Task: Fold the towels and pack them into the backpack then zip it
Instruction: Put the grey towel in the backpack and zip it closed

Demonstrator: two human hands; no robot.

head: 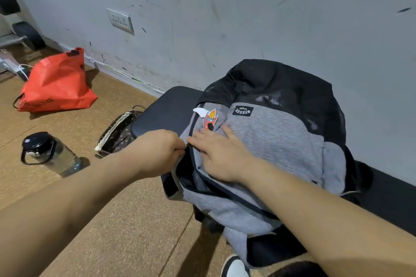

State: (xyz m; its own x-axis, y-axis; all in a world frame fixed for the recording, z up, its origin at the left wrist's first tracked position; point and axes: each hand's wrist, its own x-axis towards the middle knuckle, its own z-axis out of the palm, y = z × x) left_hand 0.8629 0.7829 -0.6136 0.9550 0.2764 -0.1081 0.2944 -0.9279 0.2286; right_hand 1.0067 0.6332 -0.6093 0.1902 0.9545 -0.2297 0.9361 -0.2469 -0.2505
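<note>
Head view, items listed from left to right. Far left, against the wall: dark wheeled equipment [27, 33], only partly in frame. Red bag [56, 83], slumped on the brown floor [135, 220] near the wall. Clear water bottle [50, 154] with a black lid, lying on its side on the floor, well apart from the red bag. White wall socket [120, 20], set low in the grey scuffed wall [247, 18]. Dark patterned pouch [119, 135] with a pale trimmed edge, on the floor just beside a black padded surface [166, 110]. Left hand [155, 153], fingers closed together in a pinch at the zip line on the left edge of the backpack [276, 139]; whatever they pinched was too small to make out. Right hand [222, 155], fingers spread apart and laid flat on the grey front panel of the backpack, touching it just right of the zip. Backpack: grey fabric front, black mesh top and sides, resting on the black padded surface close to the wall, its lower part hanging over the near edge toward the floor. A red flame-shaped badge [210, 119] and a black label [242, 111] sat on the front panel above the right hand. The zip opening gaped dark below the left hand. Bottom edge: a black-and-white shoe [235, 266] on the floor.
</note>
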